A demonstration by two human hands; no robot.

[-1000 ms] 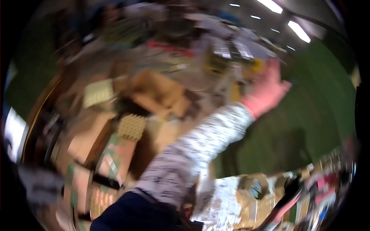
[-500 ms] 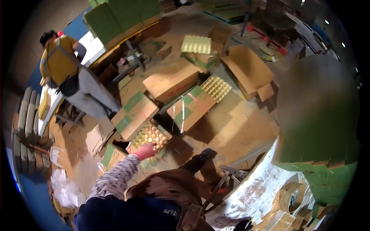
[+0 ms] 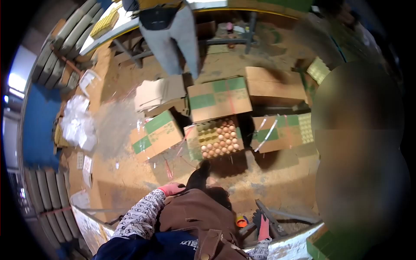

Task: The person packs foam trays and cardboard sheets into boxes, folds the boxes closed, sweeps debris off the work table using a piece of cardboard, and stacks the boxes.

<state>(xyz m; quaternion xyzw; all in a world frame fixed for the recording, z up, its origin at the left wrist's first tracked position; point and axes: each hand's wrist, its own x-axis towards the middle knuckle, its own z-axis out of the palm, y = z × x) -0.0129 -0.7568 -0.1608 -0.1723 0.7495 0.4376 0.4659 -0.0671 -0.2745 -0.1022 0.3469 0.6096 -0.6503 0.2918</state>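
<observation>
My left hand (image 3: 172,189), in a pink glove, rests against the brown apron (image 3: 195,213) near my thigh; its fingers are partly hidden. At the lower right my right hand (image 3: 262,223), in a dark-palmed pink glove, hangs beside grey metal bars (image 3: 277,225), fingers apart and nothing in it. Brown eggs (image 3: 222,141) fill part of a tray in an open carton (image 3: 193,149) on the floor ahead of my feet. Closed green-and-brown cartons (image 3: 220,99) stand around it. A roll of orange tape (image 3: 241,221) lies by the bars.
Another person (image 3: 171,39) in grey trousers stands at a long table (image 3: 212,6) beyond the cartons. White plastic bags (image 3: 79,123) and a white chair (image 3: 90,81) are at the left. Flat cardboard (image 3: 158,93) lies behind a carton. Blurred shapes cover the right side.
The view has swung round to the right-hand side's opposite, toward the left. My left hand has left the egg tray and come back to the apron. My right hand now shows at the lower right.
</observation>
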